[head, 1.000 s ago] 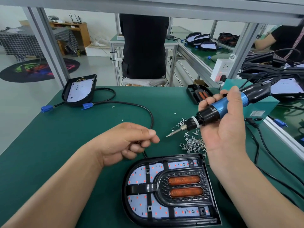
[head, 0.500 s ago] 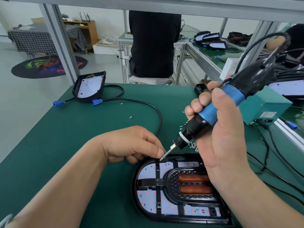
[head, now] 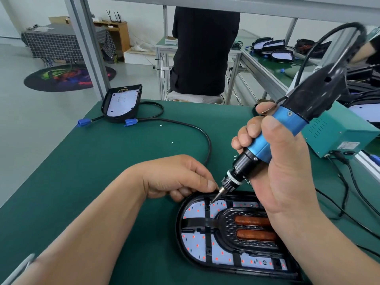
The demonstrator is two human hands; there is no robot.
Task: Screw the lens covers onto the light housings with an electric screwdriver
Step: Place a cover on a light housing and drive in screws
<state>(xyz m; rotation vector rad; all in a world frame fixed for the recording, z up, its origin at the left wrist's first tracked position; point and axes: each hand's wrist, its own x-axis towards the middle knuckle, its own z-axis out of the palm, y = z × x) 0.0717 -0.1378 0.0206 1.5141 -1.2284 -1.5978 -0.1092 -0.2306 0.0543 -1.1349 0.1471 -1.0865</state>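
Head-worn wide-angle view, looking forward and down across the green tabletop (head: 82, 182).

The camera sits close above the tabletop's near edge. Both forearms enter from the bottom of the frame, and the left hand (head: 176, 177) and right hand (head: 283, 177) fill the lower middle. The rear end of the electric screwdriver (head: 287, 124) looms large at upper right, close to the lens. The view faces the far edge, where an open housing (head: 121, 103) lies near the far left corner. Beyond that edge sits a person in black (head: 205, 52).

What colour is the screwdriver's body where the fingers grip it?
Blue, on the electric screwdriver in the right hand; head view shows it.
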